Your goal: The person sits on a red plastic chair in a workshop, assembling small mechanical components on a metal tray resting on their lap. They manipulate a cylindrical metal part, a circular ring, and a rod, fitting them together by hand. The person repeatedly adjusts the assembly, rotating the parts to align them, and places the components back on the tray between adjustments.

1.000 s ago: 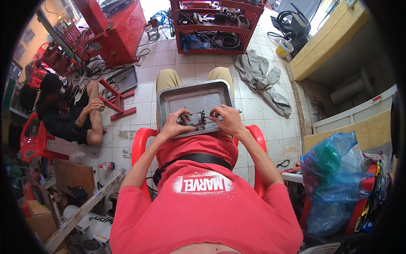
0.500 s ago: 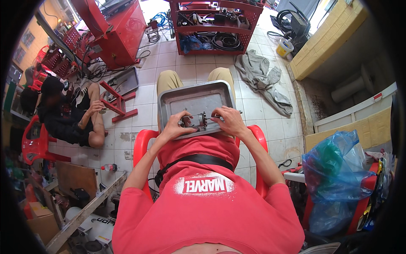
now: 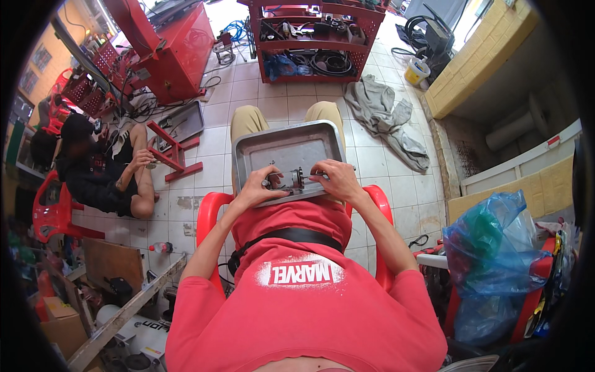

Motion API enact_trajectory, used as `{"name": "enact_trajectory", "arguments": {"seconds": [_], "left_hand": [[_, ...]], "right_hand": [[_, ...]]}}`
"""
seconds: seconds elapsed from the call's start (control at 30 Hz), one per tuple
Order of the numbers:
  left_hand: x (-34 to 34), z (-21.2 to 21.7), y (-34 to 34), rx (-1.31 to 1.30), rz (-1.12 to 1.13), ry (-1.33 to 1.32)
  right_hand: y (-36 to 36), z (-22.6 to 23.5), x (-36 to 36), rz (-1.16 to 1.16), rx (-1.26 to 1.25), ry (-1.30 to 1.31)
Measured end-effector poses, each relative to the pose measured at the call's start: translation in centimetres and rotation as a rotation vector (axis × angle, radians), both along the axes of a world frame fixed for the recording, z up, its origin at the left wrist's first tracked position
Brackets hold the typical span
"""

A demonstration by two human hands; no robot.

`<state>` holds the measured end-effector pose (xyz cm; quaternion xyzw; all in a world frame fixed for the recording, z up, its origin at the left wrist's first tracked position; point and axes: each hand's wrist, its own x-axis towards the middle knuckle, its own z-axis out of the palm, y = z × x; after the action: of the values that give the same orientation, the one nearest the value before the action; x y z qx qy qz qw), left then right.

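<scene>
A grey metal tray (image 3: 279, 139) rests on my lap. Over its near edge I hold a small metal mechanical part (image 3: 296, 179), with a cylindrical body and a dark flanged disc; its exact kind is unclear. My left hand (image 3: 263, 187) is closed round the part's left side, its fingers partly hiding it. From the right, my right hand (image 3: 338, 178) pinches a thin metal rod-like piece (image 3: 316, 174) whose inner end meets the part near the disc. Whether the rod is a tool or belongs to the part I cannot tell.
A co-worker (image 3: 93, 164) sits at the left by a red metal stand (image 3: 176, 155) and another tray (image 3: 186, 121). Ahead stands a red tool cart (image 3: 310, 43). A grey cloth (image 3: 384, 115) lies on the tiles. Plastic bags (image 3: 489, 248) hang at my right.
The tray and the part appear slightly shifted in the view. Both hands keep their hold, with only small finger movement.
</scene>
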<state>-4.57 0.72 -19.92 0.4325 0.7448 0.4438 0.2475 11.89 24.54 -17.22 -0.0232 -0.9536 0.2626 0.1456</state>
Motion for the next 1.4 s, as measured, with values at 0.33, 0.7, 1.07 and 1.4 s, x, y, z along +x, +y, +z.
{"name": "enact_trajectory", "arguments": {"seconds": [0.33, 0.7, 1.07, 1.4], "left_hand": [[0.0, 0.2, 0.0, -0.031, 0.002, 0.003], [-0.1, 0.1, 0.0, -0.033, -0.009, -0.017], [-0.2, -0.1, -0.2, -0.024, 0.001, -0.017], [-0.2, 0.0, -0.1, -0.041, 0.0, -0.015]], "right_hand": [[-0.1, 0.4, 0.1, 0.016, 0.044, -0.008], [-0.2, 0.6, 0.1, 0.005, -0.013, -0.003], [-0.2, 0.2, 0.1, 0.014, -0.043, -0.009], [-0.3, -0.7, -0.1, -0.005, 0.081, 0.024]]}}
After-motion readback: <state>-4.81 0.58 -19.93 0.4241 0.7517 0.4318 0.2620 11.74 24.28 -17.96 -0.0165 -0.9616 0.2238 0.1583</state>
